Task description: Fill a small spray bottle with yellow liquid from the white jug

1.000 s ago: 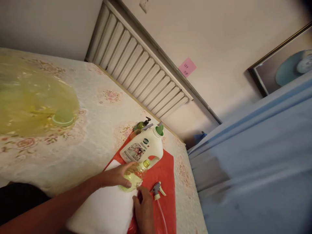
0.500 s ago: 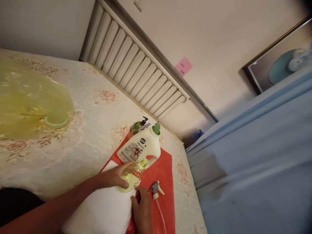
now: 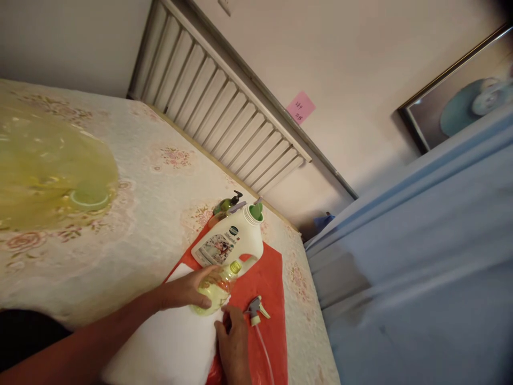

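Observation:
My left hand point(image 3: 188, 291) grips a small clear bottle of yellow liquid point(image 3: 218, 286) with its top off, lying against a white pad point(image 3: 168, 347). My right hand point(image 3: 232, 342) rests on the pad's edge, fingers curled, just left of a grey spray nozzle with a tube point(image 3: 256, 313) lying on a red cloth point(image 3: 268, 278). Whether the right hand pinches anything is hidden. A large white detergent bottle with a green spout point(image 3: 230, 240) lies just beyond the small bottle.
A green pump bottle point(image 3: 228, 204) lies behind the detergent bottle. A yellow-green translucent sheet with a ring point(image 3: 52, 171) covers the floral tabletop point(image 3: 136, 214) at left. A radiator point(image 3: 224, 112) lines the wall. Blue fabric point(image 3: 420, 267) fills the right.
The view shifted slightly left and up. Both hands hold nearly the same pose on the bottle and pad.

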`<control>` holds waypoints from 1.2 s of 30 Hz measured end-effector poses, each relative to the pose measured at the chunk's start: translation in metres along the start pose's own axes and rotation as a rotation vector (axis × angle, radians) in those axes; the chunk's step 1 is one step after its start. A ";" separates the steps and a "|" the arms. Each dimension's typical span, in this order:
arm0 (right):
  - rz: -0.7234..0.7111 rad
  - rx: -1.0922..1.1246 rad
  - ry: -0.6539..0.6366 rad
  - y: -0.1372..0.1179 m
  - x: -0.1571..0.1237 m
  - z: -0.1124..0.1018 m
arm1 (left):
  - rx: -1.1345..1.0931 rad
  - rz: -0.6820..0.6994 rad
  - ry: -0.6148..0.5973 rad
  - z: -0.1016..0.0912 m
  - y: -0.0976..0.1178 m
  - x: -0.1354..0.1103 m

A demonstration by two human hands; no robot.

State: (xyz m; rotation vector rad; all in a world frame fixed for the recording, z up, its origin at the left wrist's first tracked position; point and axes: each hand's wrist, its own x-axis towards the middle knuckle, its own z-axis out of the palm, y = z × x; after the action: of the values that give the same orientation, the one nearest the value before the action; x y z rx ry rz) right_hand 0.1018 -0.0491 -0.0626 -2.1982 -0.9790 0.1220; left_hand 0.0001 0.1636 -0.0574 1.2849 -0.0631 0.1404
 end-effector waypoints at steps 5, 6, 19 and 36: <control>-0.012 0.010 0.017 -0.004 -0.001 -0.002 | -0.017 -0.021 0.014 0.000 -0.001 0.000; -0.012 0.010 0.021 -0.005 -0.001 -0.002 | -0.018 -0.025 0.019 0.000 0.000 0.000; 0.003 -0.019 0.016 -0.004 -0.001 -0.002 | 0.035 -0.038 0.061 -0.001 -0.002 0.001; 0.009 -0.007 0.019 -0.004 0.000 -0.001 | -0.006 -0.059 0.045 -0.001 -0.002 0.000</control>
State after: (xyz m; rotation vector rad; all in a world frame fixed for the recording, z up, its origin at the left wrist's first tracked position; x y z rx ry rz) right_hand 0.1000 -0.0479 -0.0589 -2.2069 -0.9610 0.1019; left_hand 0.0004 0.1641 -0.0595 1.2756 0.0126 0.1186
